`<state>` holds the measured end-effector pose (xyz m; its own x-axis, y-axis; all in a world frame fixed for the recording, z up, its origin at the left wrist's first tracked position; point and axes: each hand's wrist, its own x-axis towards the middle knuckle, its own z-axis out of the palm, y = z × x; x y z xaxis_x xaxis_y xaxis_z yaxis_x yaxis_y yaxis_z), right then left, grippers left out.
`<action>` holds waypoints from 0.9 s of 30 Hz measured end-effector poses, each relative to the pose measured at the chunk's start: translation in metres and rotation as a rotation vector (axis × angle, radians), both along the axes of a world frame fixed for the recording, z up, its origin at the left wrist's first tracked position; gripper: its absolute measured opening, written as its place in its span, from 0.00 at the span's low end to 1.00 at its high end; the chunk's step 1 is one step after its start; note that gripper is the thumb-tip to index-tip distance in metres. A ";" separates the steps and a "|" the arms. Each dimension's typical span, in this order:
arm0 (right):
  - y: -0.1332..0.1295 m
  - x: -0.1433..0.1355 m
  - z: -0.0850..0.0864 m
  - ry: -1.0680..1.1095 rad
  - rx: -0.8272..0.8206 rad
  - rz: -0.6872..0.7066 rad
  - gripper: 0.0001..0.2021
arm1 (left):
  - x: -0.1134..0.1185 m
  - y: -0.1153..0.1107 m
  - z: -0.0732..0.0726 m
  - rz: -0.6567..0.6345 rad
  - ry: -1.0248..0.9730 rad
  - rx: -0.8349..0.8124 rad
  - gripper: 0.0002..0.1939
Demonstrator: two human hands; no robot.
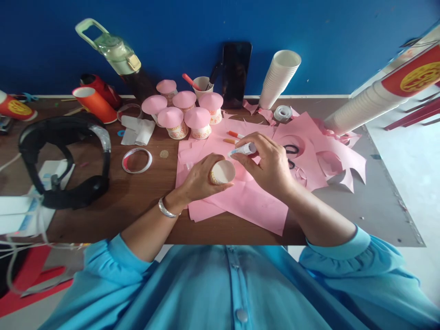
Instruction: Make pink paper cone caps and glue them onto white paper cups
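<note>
My left hand [202, 178] is wrapped round a small paper cup [223, 172] with a patterned side, its pale round end facing up. Just right of the cup, my right hand [268, 160] pinches a small white glue tube [244, 149], its tip pointing left toward the cup's rim. Both hands are above overlapping pink paper sheets [254, 206]. Behind them stand several patterned cups with pink paper cone tops [197, 118]. An orange pen [235, 134] lies on the paper. Black scissor-like loops [291, 149] show beside my right hand, partly hidden.
Stacked white cups [280, 78], a phone [236, 73] and a cup of pens [204, 87] stand along the blue wall. Tape rolls [136, 160], a bottle [118, 55] and a black headband device [65, 160] are leftward. Cut pink scraps [338, 165] and a long cup stack [367, 107] are rightward.
</note>
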<state>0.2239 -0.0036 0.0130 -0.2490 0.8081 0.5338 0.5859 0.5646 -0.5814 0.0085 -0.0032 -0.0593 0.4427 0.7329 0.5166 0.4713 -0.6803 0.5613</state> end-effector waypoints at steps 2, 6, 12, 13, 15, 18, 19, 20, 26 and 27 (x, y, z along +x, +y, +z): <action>0.000 0.000 0.001 0.019 -0.022 -0.033 0.04 | 0.000 0.000 0.001 -0.002 0.006 -0.003 0.33; -0.003 0.000 0.005 0.036 0.000 -0.072 0.05 | 0.001 0.000 0.001 0.055 -0.004 0.007 0.31; -0.004 -0.001 0.001 -0.021 0.035 -0.050 0.05 | 0.001 -0.002 0.001 0.082 0.032 0.040 0.32; -0.003 0.000 0.000 -0.025 0.036 -0.061 0.05 | 0.001 -0.003 0.001 0.078 0.036 0.039 0.31; -0.002 0.000 -0.001 -0.021 0.029 -0.076 0.05 | 0.000 -0.003 0.003 0.072 0.037 0.037 0.31; -0.002 0.000 0.001 0.035 0.004 -0.083 0.05 | -0.001 -0.003 0.003 0.092 0.030 0.050 0.31; -0.003 0.000 0.002 0.057 0.008 -0.083 0.05 | -0.001 -0.003 0.003 0.104 0.026 0.059 0.31; -0.005 -0.001 0.003 0.069 0.019 -0.079 0.05 | 0.000 -0.002 0.002 0.113 0.024 0.066 0.31; -0.009 -0.004 0.004 0.019 0.074 -0.075 0.04 | 0.004 -0.004 0.005 0.123 0.007 0.115 0.29; -0.008 -0.004 0.003 0.017 0.070 -0.084 0.04 | 0.004 -0.004 0.007 0.127 0.002 0.119 0.28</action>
